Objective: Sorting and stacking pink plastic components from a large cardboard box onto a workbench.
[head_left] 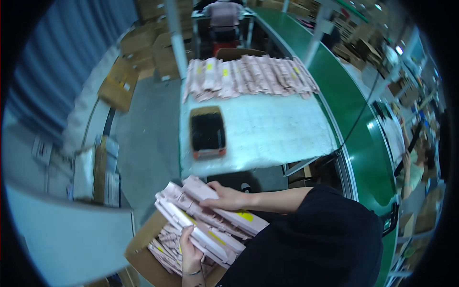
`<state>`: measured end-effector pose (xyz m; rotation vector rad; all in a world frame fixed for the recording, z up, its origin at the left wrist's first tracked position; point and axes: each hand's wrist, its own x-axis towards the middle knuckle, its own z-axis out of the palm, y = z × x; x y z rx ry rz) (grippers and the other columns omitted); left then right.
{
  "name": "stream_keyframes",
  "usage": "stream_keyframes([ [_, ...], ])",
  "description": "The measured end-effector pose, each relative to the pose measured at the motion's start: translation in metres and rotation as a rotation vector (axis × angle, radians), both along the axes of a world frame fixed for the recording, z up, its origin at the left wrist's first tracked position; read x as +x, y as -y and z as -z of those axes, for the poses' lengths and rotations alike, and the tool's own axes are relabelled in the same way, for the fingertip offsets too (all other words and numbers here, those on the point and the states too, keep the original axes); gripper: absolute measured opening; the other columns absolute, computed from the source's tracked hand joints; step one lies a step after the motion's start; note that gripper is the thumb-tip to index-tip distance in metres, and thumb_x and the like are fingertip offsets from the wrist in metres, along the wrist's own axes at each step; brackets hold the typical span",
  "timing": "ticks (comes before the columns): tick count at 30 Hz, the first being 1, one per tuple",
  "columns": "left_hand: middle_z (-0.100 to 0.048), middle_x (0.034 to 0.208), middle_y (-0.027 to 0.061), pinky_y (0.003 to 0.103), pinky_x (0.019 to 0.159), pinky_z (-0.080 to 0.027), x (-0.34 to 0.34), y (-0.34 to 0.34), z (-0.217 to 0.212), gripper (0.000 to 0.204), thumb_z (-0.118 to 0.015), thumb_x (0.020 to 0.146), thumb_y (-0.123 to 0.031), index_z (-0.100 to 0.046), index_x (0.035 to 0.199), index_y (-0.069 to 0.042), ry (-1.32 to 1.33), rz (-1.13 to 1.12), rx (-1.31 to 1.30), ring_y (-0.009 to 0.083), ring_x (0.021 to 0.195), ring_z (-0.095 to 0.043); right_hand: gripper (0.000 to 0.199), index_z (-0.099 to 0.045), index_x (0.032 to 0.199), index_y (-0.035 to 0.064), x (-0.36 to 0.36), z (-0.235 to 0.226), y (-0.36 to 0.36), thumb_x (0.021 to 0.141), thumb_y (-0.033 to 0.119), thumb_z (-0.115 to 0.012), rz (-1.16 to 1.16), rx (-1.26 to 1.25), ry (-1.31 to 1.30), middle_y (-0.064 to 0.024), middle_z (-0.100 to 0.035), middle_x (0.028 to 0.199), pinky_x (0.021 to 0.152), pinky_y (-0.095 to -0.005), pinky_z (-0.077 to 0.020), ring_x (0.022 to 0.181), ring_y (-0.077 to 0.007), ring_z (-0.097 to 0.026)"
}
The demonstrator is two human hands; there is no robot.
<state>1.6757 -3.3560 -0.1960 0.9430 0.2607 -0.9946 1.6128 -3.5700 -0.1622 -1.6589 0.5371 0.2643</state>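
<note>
A stack of flat pink boxes (191, 213) with yellow labels rests between both my hands, just above an open cardboard carton (143, 253) at my lower left. My left hand (190, 251) grips the stack's near end from below. My right hand (228, 197) lies on top of the stack, fingers closed over the uppermost box. More pink boxes (165, 246) lie inside the carton.
A white worktable (277, 129) ahead carries a small open tray with a black inside (207, 132) and a row of pink boxes (248, 75) along its far edge. A green conveyor (354, 115) runs on the right. Cardboard cartons (119, 83) stand at left; another person sits far ahead.
</note>
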Motion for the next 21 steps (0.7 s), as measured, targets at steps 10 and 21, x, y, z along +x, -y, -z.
stream_keyframes([
  [10, -0.059, 0.103, 0.0121, 0.036, 0.086, -0.048, 0.034, 0.440, -0.073, 0.042, -0.056, 0.080, -0.022, -0.048, 0.114, 0.002, 0.047, 0.699, -0.240, 0.0238, 0.095, -0.058, 0.060, -0.043, 0.119, -0.0057, -0.064, -0.034, 0.370, 0.080, 0.038, -0.058, 0.669, -0.059, 0.321, -0.0171, -0.052, 0.114, 0.088, -0.0316, -0.0413, 0.103, -0.0214, -0.051],
  [21, -0.061, 0.080, 0.0057, 0.033, 0.071, -0.050, -0.025, 0.772, -0.092, 0.025, -0.053, 0.077, -0.029, -0.057, 0.089, -0.008, 0.238, 0.909, -0.179, 0.0212, 0.072, -0.059, 0.068, -0.053, 0.117, 0.0016, -0.135, -0.067, 0.669, 0.070, 0.051, -0.058, 0.748, -0.100, 0.139, -0.0149, -0.056, 0.115, 0.086, -0.0335, -0.0440, 0.097, -0.0252, -0.057],
])
